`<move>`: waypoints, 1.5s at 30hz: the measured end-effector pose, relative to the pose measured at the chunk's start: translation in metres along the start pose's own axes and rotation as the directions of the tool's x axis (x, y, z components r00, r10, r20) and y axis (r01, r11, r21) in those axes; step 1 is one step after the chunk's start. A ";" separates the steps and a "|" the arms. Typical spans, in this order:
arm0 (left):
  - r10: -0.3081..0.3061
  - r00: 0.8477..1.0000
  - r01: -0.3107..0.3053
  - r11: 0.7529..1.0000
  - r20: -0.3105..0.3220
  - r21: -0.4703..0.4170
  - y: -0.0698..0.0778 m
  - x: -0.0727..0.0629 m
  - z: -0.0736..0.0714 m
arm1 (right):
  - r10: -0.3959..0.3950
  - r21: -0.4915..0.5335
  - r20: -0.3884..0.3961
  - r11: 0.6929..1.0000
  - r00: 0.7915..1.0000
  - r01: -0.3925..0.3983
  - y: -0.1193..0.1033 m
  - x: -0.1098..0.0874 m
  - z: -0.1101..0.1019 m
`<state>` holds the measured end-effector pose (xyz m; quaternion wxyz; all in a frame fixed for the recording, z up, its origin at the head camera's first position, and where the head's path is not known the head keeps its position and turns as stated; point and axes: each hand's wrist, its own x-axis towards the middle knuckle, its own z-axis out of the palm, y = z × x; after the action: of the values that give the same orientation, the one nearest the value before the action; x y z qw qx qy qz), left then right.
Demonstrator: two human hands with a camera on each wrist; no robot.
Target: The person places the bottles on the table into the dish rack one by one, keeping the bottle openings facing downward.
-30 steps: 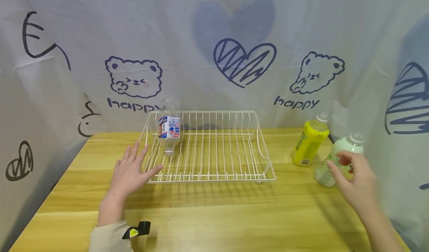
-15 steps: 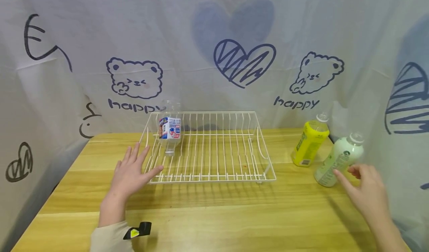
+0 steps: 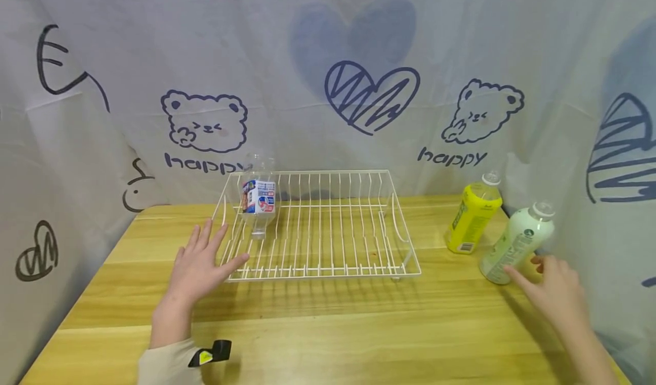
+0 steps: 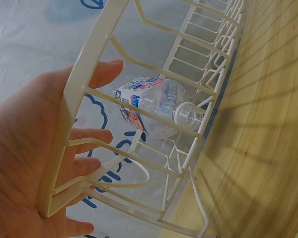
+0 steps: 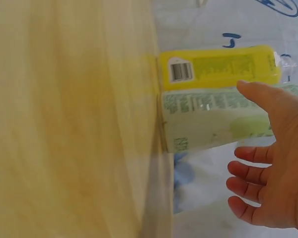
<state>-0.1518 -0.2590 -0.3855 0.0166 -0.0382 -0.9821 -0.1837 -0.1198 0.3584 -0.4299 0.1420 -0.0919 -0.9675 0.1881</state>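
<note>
A white wire dish rack [image 3: 328,268] stands on the wooden table, and my left hand [image 3: 197,268] is at its front left corner. The fingers are spread, with the palm side against the rack's rim in the left wrist view. Inside the rack's left end, a clear plastic bottle [image 3: 258,197] with a white, blue and red label leans neck down. On the right, my right hand [image 3: 556,291] is beside a pale green bottle [image 3: 517,245], thumb and fingers apart around its near side. Whether it touches the bottle is hard to tell. A yellow bottle [image 5: 221,67] stands just behind.
Both standing bottles are near the right edge of the wooden table [image 3: 328,339]. A pale cloth [image 3: 287,43] with bear and heart drawings hangs behind and at the sides. A black strap [image 3: 210,353] is on the left sleeve.
My right hand has moved down from the upper part of the green bottle to beside its lower half, uncovering the label. The left hand, rack and bottles stay in place.
</note>
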 end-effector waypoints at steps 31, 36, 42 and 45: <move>0.024 1.000 -0.024 1.000 -0.005 0.002 0.003 0.003 -0.001 | -0.036 0.087 0.293 0.996 0.955 0.011 0.023 0.026 0.023; 0.019 1.000 -0.019 1.000 -0.003 -0.001 0.001 0.003 -0.002 | -0.028 0.114 0.283 0.994 0.959 -0.004 0.020 0.027 0.022; 0.012 1.000 -0.012 1.000 0.002 -0.004 -0.001 0.002 -0.002 | -0.030 0.124 0.249 0.992 0.968 -0.001 0.018 0.025 0.022; 0.012 1.000 -0.012 1.000 0.005 -0.004 -0.001 0.001 -0.002 | -0.025 0.123 0.242 0.992 0.970 -0.005 0.017 0.025 0.021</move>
<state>-0.1531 -0.2607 -0.3842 0.0154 -0.0445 -0.9815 -0.1855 -0.1476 0.3726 -0.4495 0.0291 -0.0544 -0.9646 0.2565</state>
